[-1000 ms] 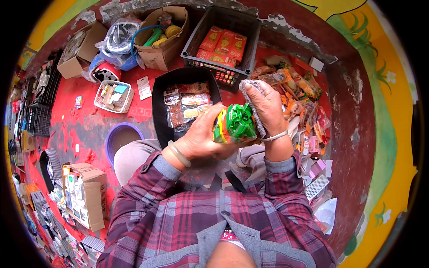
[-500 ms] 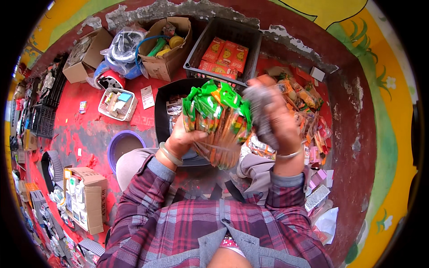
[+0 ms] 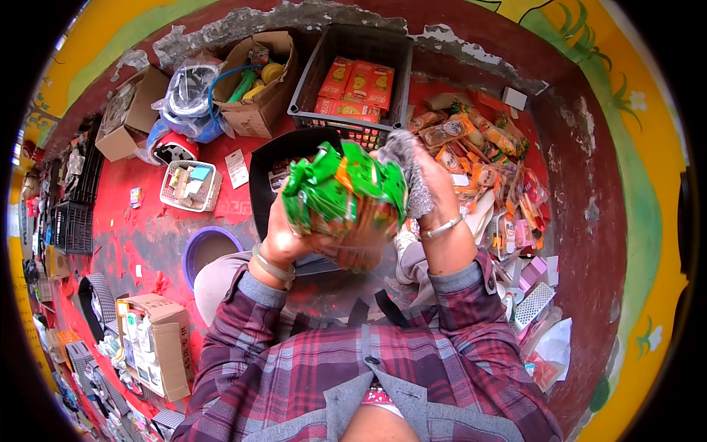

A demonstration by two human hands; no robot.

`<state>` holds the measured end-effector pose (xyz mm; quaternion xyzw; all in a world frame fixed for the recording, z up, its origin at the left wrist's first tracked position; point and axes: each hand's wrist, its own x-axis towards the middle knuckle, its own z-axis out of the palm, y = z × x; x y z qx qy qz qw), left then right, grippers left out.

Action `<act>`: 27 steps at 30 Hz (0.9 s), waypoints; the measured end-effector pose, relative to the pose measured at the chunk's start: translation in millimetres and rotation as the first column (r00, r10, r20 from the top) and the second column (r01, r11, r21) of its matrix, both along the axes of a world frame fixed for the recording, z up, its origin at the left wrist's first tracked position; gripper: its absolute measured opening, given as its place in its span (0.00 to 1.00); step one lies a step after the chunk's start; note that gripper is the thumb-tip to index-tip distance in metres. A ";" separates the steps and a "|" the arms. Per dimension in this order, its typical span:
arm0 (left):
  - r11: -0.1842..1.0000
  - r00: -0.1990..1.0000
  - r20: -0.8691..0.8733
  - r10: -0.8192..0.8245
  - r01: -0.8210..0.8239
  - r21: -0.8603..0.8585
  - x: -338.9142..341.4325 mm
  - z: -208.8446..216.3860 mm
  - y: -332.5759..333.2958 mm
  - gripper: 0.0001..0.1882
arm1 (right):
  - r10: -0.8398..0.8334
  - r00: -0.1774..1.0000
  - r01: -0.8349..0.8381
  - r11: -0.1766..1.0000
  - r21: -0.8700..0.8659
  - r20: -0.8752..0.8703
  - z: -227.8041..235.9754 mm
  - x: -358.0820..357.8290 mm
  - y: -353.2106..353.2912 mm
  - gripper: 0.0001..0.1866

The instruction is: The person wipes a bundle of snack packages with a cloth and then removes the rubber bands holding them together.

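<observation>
A bundle of clear packets with shiny green tops (image 3: 339,193) is held up before my chest, above a black bin (image 3: 266,168). My left hand (image 3: 286,230) is closed round its left side, with some fingers hidden behind the packets. Brownish sticks or strips show through the clear lower part, blurred by motion. In my right hand (image 3: 436,180) is a bunched grey cloth (image 3: 409,171), pressed against or very close to the bundle's right side. Bracelets circle both wrists.
A black crate (image 3: 401,81) with red-orange boxes stands beyond the bin. Packaged goods (image 3: 482,158) lie heaped at the right by the wall. Leftward are a purple basin (image 3: 193,254), a white basket (image 3: 215,180) and a cardboard box of bottles (image 3: 173,346).
My right hand with the cloth has come down from above and now meets the bundle's right side. The bundle has shifted slightly left and tilted, its green tops now facing me more.
</observation>
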<state>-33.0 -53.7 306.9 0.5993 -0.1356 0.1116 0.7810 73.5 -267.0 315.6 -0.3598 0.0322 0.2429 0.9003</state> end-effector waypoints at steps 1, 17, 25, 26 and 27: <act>0.999 1.000 -0.021 0.014 -0.015 -0.036 1.0 -6.9 5.8 0.46 | -0.002 1.000 0.002 0.999 0.041 -0.002 -3.7 6.0 -6.0 0.22; 0.865 0.927 0.344 0.151 -0.292 0.409 -2.1 7.9 4.0 0.40 | -0.117 0.902 0.267 0.908 -0.323 0.415 27.4 -25.9 17.0 0.14; 0.883 0.933 0.279 0.227 -0.318 0.345 4.0 16.1 8.8 0.42 | -0.111 0.909 0.207 0.956 -0.206 0.401 47.2 -24.0 6.6 0.16; 0.913 0.940 0.228 0.253 -0.310 0.266 3.5 17.3 6.8 0.42 | -0.095 0.870 0.226 0.949 -0.220 0.483 54.9 -25.5 3.9 0.17; 0.914 0.947 0.182 0.264 -0.306 0.266 4.0 15.1 9.3 0.42 | -0.077 0.824 0.246 0.941 -0.231 0.561 60.8 -27.3 0.1 0.18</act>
